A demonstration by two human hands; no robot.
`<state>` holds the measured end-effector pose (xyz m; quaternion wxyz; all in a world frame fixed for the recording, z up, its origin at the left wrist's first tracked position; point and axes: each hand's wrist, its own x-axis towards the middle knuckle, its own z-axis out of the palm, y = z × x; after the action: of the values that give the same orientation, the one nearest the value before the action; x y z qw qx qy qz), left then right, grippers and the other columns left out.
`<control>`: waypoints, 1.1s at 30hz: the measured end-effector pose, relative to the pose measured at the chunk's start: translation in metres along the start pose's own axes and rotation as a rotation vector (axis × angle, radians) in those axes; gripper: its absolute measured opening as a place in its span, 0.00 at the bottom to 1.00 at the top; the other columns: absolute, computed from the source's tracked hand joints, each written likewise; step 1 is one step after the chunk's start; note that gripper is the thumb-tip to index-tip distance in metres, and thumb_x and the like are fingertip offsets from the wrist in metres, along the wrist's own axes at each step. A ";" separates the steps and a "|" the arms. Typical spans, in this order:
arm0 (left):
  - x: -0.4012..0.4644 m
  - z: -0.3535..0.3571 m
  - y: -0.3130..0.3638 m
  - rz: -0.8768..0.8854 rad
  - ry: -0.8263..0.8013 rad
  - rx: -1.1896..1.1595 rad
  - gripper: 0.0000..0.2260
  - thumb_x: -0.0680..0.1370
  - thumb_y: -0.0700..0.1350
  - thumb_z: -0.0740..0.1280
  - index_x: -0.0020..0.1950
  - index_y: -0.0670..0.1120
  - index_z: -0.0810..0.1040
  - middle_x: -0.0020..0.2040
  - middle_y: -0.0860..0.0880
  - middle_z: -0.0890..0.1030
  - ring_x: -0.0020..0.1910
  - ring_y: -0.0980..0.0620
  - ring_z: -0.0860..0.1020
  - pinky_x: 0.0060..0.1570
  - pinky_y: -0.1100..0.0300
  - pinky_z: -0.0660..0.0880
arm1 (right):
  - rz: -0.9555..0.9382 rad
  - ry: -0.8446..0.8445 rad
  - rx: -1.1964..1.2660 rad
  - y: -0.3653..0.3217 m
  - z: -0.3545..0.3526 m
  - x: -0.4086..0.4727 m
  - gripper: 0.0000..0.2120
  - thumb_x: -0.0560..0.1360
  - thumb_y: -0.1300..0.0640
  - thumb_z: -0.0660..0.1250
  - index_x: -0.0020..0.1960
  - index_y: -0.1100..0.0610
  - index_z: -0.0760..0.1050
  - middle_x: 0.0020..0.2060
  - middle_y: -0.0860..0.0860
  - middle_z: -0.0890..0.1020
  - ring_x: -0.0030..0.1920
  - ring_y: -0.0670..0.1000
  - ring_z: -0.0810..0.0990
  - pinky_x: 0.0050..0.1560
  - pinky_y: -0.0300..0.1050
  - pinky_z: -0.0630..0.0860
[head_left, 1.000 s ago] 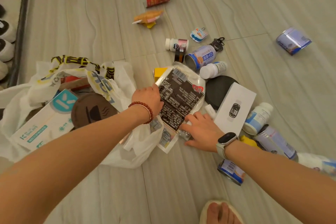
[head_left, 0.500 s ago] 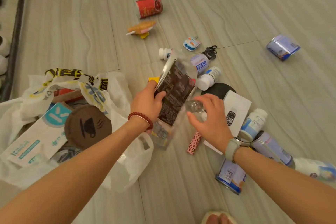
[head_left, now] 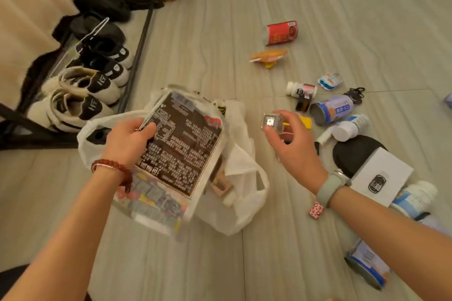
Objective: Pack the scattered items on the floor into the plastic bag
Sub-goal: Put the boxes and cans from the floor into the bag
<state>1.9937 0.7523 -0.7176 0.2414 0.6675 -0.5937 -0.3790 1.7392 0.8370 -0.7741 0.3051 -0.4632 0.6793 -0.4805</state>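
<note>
Packet (head_left: 181, 144) and bag are the pair that matters: the left hand (head_left: 129, 139) is clamped on the flat dark packet by its left edge, holding it directly above the open white plastic bag (head_left: 244, 193), long axis running from the person up and away, lower end tipped toward the bag's mouth. Judging by that, the packet only has to go down to drop in. The right hand (head_left: 291, 146) is closed on a small clear box (head_left: 271, 121) pinched in its fingertips, held in the air just right of the bag, so it is the farther hand from the opening. A pale item already in the bag sits under the packet's lower right corner and may block it. Still on the floor (head_left: 220, 32) to the right lie a red can (head_left: 281, 33), a blue can (head_left: 332, 110), bottles, a white box (head_left: 381, 178) and a black pad. Shoes (head_left: 83, 95) stand on a rack to the left, clear of the work.
</note>
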 end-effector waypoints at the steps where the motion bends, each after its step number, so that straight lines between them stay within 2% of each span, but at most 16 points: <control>1: -0.001 -0.008 -0.010 -0.055 -0.011 0.059 0.11 0.77 0.44 0.63 0.35 0.51 0.76 0.36 0.48 0.79 0.42 0.43 0.79 0.51 0.51 0.74 | 0.011 -0.063 0.000 -0.005 0.009 0.002 0.13 0.73 0.55 0.67 0.55 0.49 0.69 0.54 0.52 0.75 0.53 0.53 0.76 0.55 0.46 0.74; 3: -0.001 -0.019 -0.024 -0.120 -0.023 0.133 0.11 0.76 0.44 0.63 0.34 0.51 0.76 0.39 0.44 0.81 0.44 0.42 0.79 0.53 0.48 0.75 | 0.016 -0.202 -0.024 -0.013 0.027 0.008 0.13 0.72 0.56 0.68 0.54 0.48 0.69 0.55 0.51 0.75 0.54 0.51 0.76 0.57 0.43 0.74; 6: 0.000 -0.027 -0.039 -0.143 0.003 0.223 0.10 0.77 0.45 0.62 0.36 0.49 0.76 0.39 0.43 0.80 0.43 0.42 0.78 0.46 0.53 0.73 | -0.031 -0.413 -0.155 -0.019 0.056 0.016 0.16 0.72 0.56 0.68 0.59 0.50 0.71 0.57 0.49 0.73 0.57 0.49 0.74 0.62 0.45 0.72; 9: 0.003 -0.037 -0.048 -0.145 0.018 0.284 0.07 0.78 0.46 0.61 0.44 0.48 0.78 0.40 0.44 0.81 0.42 0.43 0.78 0.46 0.51 0.73 | -0.097 -0.588 -0.319 -0.024 0.084 0.028 0.21 0.73 0.56 0.66 0.64 0.54 0.68 0.65 0.51 0.70 0.64 0.50 0.70 0.65 0.42 0.66; 12: 0.002 -0.043 -0.055 -0.151 0.015 0.298 0.08 0.78 0.47 0.60 0.44 0.48 0.79 0.38 0.45 0.81 0.41 0.44 0.78 0.45 0.52 0.74 | -0.157 -0.705 -0.465 -0.026 0.108 0.042 0.22 0.75 0.59 0.63 0.69 0.54 0.64 0.72 0.52 0.63 0.71 0.52 0.62 0.68 0.43 0.60; 14: 0.001 -0.044 -0.057 -0.162 0.012 0.275 0.10 0.78 0.47 0.60 0.39 0.53 0.76 0.36 0.49 0.80 0.40 0.46 0.78 0.45 0.53 0.74 | -0.166 -0.698 -0.503 -0.027 0.119 0.049 0.23 0.77 0.64 0.57 0.71 0.54 0.61 0.72 0.54 0.64 0.68 0.56 0.68 0.65 0.47 0.66; 16: 0.000 -0.046 -0.057 -0.158 0.014 0.249 0.12 0.78 0.48 0.60 0.35 0.54 0.75 0.36 0.50 0.80 0.39 0.47 0.78 0.45 0.52 0.74 | -0.196 -0.607 -0.515 -0.024 0.124 0.055 0.25 0.77 0.67 0.54 0.72 0.53 0.58 0.71 0.54 0.65 0.66 0.56 0.70 0.64 0.47 0.68; 18: 0.000 -0.048 -0.055 -0.154 -0.009 0.240 0.11 0.78 0.48 0.60 0.37 0.52 0.76 0.37 0.49 0.81 0.39 0.48 0.79 0.45 0.52 0.75 | -0.176 -0.466 -0.487 -0.015 0.121 0.061 0.25 0.77 0.67 0.53 0.72 0.55 0.57 0.73 0.54 0.62 0.71 0.54 0.63 0.69 0.46 0.62; 20: 0.000 -0.049 -0.053 -0.139 -0.035 0.252 0.11 0.78 0.49 0.60 0.40 0.49 0.78 0.38 0.46 0.82 0.39 0.46 0.80 0.47 0.49 0.76 | -0.073 -0.389 -0.530 -0.001 0.113 0.065 0.23 0.78 0.63 0.55 0.72 0.59 0.56 0.73 0.56 0.60 0.72 0.55 0.59 0.71 0.47 0.58; 22: 0.001 -0.047 -0.051 -0.114 -0.051 0.264 0.10 0.78 0.49 0.60 0.43 0.47 0.79 0.39 0.44 0.83 0.40 0.45 0.80 0.48 0.46 0.76 | 0.030 -0.382 -0.738 0.013 0.103 0.065 0.23 0.78 0.55 0.58 0.70 0.62 0.59 0.68 0.59 0.66 0.69 0.59 0.62 0.66 0.50 0.62; 25: 0.001 -0.040 -0.048 -0.119 -0.069 0.264 0.10 0.77 0.49 0.61 0.44 0.46 0.80 0.40 0.42 0.83 0.41 0.43 0.80 0.49 0.45 0.76 | 0.107 -0.442 -0.981 0.030 0.095 0.061 0.21 0.75 0.44 0.60 0.57 0.61 0.69 0.56 0.59 0.76 0.58 0.60 0.71 0.53 0.52 0.70; 27: 0.001 -0.033 -0.049 -0.108 -0.082 0.294 0.10 0.77 0.49 0.61 0.43 0.46 0.80 0.40 0.41 0.83 0.40 0.43 0.80 0.48 0.44 0.76 | 0.199 -0.498 -0.919 0.037 0.093 0.058 0.22 0.74 0.40 0.60 0.49 0.59 0.72 0.47 0.57 0.79 0.50 0.59 0.76 0.47 0.50 0.72; 28: 0.000 -0.030 -0.049 -0.100 -0.091 0.316 0.10 0.77 0.50 0.61 0.43 0.48 0.80 0.39 0.42 0.83 0.40 0.44 0.80 0.47 0.44 0.76 | 0.255 -0.506 -0.844 0.039 0.092 0.057 0.22 0.73 0.38 0.60 0.42 0.58 0.73 0.39 0.54 0.78 0.44 0.58 0.77 0.42 0.49 0.71; 30: -0.002 -0.026 -0.049 -0.085 -0.102 0.372 0.10 0.77 0.51 0.60 0.43 0.51 0.79 0.36 0.45 0.83 0.37 0.46 0.79 0.45 0.46 0.77 | 0.321 -0.459 -0.711 0.039 0.093 0.058 0.25 0.73 0.35 0.57 0.28 0.54 0.64 0.26 0.50 0.70 0.31 0.55 0.71 0.33 0.45 0.64; 31: -0.003 -0.024 -0.048 -0.078 -0.106 0.397 0.09 0.77 0.51 0.60 0.42 0.52 0.79 0.35 0.47 0.83 0.36 0.46 0.79 0.44 0.48 0.77 | 0.343 -0.438 -0.670 0.039 0.095 0.059 0.27 0.72 0.35 0.57 0.26 0.54 0.60 0.24 0.50 0.67 0.28 0.53 0.68 0.31 0.45 0.61; 33: -0.004 -0.022 -0.047 -0.066 -0.110 0.437 0.09 0.77 0.52 0.60 0.42 0.54 0.77 0.35 0.48 0.82 0.36 0.47 0.79 0.43 0.49 0.77 | 0.373 -0.429 -0.659 0.039 0.101 0.061 0.27 0.71 0.35 0.58 0.25 0.53 0.59 0.24 0.51 0.66 0.29 0.54 0.67 0.33 0.45 0.63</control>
<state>2.0396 0.7620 -0.7402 0.0459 0.7014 -0.6518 -0.2847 1.7898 0.7476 -0.8446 0.3568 -0.4947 0.7896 -0.0672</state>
